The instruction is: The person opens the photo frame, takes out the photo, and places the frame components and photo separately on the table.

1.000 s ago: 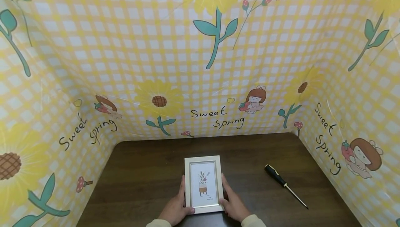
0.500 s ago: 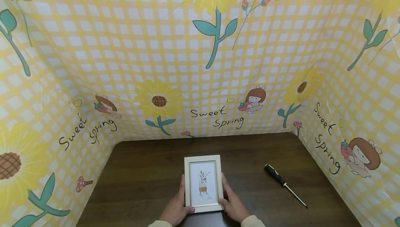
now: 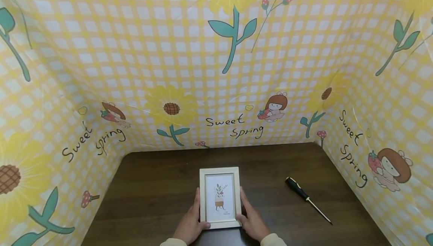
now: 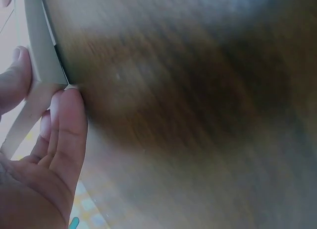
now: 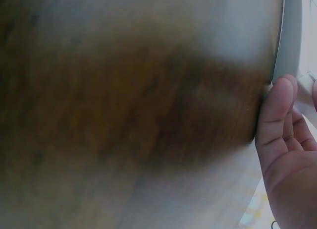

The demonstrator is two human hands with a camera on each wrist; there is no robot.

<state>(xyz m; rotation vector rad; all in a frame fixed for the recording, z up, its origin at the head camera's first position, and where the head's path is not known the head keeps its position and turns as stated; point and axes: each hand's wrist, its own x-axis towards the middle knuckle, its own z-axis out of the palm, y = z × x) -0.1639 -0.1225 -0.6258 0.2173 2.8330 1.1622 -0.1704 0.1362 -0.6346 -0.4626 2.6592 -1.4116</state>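
My left hand (image 3: 190, 223) and right hand (image 3: 254, 222) clamped on picture frame (image 3: 220, 198), one per side, thumbs near lower front corners. Frame around middle of tabletop (image 3: 155, 189); can't tell if resting on it. Risk: top could tip if thumbs ease, since grip sits low. Uneven squeeze could skew it. Screwdriver (image 3: 306, 198) lies well apart, right side; snag unlikely.

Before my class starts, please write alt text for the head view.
A person's left hand and right hand hold a white picture frame with a plant print at a dark brown table. A black-handled screwdriver lies to the right; yellow checked cloth with sunflowers rises behind and at both sides.
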